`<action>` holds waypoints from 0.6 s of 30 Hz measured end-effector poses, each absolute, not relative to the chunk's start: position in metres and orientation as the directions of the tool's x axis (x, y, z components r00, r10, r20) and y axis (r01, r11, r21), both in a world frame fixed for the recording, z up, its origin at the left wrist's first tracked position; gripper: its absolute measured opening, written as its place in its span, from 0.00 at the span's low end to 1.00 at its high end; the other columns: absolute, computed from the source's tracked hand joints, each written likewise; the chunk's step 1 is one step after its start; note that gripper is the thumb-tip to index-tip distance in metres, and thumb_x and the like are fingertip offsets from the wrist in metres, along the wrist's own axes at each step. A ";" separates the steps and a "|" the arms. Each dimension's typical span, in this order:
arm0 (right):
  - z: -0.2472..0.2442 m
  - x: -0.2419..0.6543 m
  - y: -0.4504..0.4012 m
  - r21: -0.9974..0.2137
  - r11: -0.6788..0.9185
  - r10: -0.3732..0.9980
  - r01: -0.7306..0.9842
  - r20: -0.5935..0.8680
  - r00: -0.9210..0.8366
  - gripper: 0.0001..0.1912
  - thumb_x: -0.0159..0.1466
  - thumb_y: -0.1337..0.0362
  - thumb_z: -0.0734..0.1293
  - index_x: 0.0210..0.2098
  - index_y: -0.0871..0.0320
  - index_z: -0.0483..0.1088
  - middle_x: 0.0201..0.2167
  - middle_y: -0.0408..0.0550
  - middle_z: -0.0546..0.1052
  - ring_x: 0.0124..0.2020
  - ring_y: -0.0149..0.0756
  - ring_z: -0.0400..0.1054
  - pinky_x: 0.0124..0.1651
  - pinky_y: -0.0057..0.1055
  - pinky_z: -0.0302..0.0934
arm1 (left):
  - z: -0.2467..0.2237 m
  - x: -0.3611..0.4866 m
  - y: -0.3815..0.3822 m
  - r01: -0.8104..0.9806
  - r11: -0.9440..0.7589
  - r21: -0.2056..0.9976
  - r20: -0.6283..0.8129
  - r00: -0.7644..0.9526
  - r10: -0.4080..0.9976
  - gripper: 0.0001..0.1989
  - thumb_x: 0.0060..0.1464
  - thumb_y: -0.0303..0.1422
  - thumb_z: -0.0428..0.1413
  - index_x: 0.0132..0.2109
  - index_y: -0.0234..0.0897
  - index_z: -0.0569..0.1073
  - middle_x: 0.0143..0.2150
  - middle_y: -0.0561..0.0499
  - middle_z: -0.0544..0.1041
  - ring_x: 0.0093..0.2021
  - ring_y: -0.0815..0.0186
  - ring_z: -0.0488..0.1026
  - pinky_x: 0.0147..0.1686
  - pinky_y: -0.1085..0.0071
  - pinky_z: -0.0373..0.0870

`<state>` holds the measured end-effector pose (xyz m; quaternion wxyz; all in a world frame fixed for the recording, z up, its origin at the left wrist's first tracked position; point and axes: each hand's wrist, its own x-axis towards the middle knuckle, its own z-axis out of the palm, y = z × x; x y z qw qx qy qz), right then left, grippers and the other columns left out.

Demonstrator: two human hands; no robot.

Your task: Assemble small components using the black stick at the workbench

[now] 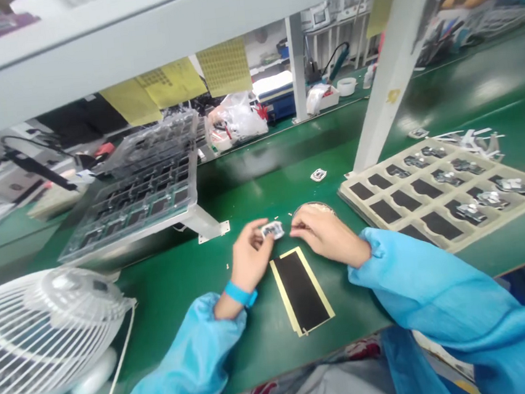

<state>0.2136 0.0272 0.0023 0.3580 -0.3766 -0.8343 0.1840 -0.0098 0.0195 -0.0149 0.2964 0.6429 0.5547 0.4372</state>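
Observation:
Between the thumb and fingers of my left hand (251,255) is a small white-and-grey part (272,230), held above the green bench. Just to its right, the fingertips of my right hand (318,230) are pinched together; whatever they hold is too small to make out. A round dish (327,207) is partly hidden behind my right hand. Below both hands lies a black sheet with yellow edges (303,292). Another small white part (318,175) rests on the bench further back.
A beige tray (375,211) with black slots and several parts stands at the right. Clear plastic trays (150,189) sit on a raised stand at the left. A white fan (48,335) is at the lower left. A slanting white post (384,86) rises beside the beige tray.

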 end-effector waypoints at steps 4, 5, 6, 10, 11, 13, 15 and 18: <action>0.008 0.225 0.034 -0.489 0.375 0.913 0.788 0.339 -0.225 0.03 0.71 0.71 0.67 0.41 0.58 0.72 0.39 0.48 0.70 0.36 0.41 0.70 0.39 0.33 0.62 | -0.010 -0.027 0.101 0.669 -0.197 0.716 0.324 -0.068 0.944 0.14 0.56 0.35 0.57 0.49 0.35 0.73 0.36 0.49 0.77 0.36 0.65 0.74 0.38 0.71 0.70; 0.009 0.226 0.034 -0.484 0.346 0.923 0.804 0.327 -0.201 0.04 0.71 0.71 0.67 0.42 0.58 0.73 0.39 0.48 0.70 0.36 0.42 0.70 0.38 0.33 0.62 | -0.008 -0.028 0.119 0.743 -0.169 0.647 0.320 -0.064 0.945 0.13 0.56 0.34 0.57 0.49 0.36 0.74 0.36 0.48 0.77 0.37 0.63 0.74 0.40 0.69 0.70; 0.010 0.226 0.034 -0.488 0.341 0.926 0.804 0.323 -0.197 0.04 0.70 0.71 0.67 0.43 0.57 0.74 0.39 0.48 0.70 0.36 0.42 0.70 0.38 0.33 0.62 | -0.007 -0.026 0.134 0.786 -0.147 0.601 0.318 -0.067 0.946 0.14 0.55 0.34 0.58 0.48 0.37 0.75 0.39 0.47 0.77 0.40 0.60 0.74 0.43 0.66 0.69; 0.014 0.222 0.031 -0.556 0.417 0.897 0.720 0.378 -0.227 0.07 0.68 0.74 0.68 0.42 0.57 0.74 0.38 0.47 0.69 0.37 0.39 0.70 0.41 0.31 0.62 | -0.009 0.015 0.169 0.882 -0.200 0.426 0.377 0.027 0.926 0.21 0.53 0.37 0.61 0.55 0.40 0.74 0.55 0.40 0.72 0.58 0.48 0.65 0.56 0.55 0.62; 0.014 0.221 0.031 -0.572 0.441 0.885 0.691 0.404 -0.231 0.06 0.68 0.74 0.68 0.41 0.58 0.74 0.37 0.46 0.69 0.37 0.38 0.69 0.42 0.31 0.62 | -0.011 0.033 0.173 0.891 -0.253 0.377 0.382 0.100 0.919 0.23 0.54 0.39 0.60 0.56 0.41 0.73 0.57 0.40 0.71 0.60 0.48 0.63 0.58 0.55 0.60; 0.016 0.220 0.031 -0.598 0.477 0.864 0.644 0.454 -0.218 0.05 0.69 0.73 0.68 0.38 0.58 0.73 0.36 0.46 0.69 0.36 0.38 0.68 0.42 0.31 0.62 | -0.016 0.070 0.178 0.866 -0.353 0.354 0.324 0.241 0.915 0.24 0.56 0.45 0.59 0.58 0.42 0.72 0.58 0.42 0.71 0.60 0.50 0.63 0.58 0.56 0.60; 0.017 0.219 0.030 -0.605 0.508 0.842 0.613 0.501 -0.203 0.06 0.70 0.69 0.67 0.35 0.58 0.72 0.34 0.47 0.69 0.36 0.39 0.67 0.42 0.32 0.62 | -0.021 0.102 0.183 0.833 -0.351 0.428 0.238 0.270 0.933 0.28 0.53 0.49 0.61 0.58 0.43 0.73 0.57 0.42 0.71 0.60 0.49 0.63 0.58 0.54 0.59; 0.017 0.219 0.027 -0.597 0.566 0.803 0.569 0.554 -0.218 0.16 0.72 0.63 0.64 0.27 0.58 0.68 0.31 0.48 0.70 0.37 0.41 0.66 0.43 0.35 0.61 | -0.021 0.124 0.192 0.760 -0.298 0.577 0.164 0.250 0.954 0.23 0.48 0.48 0.65 0.49 0.44 0.79 0.57 0.43 0.71 0.62 0.45 0.61 0.60 0.49 0.57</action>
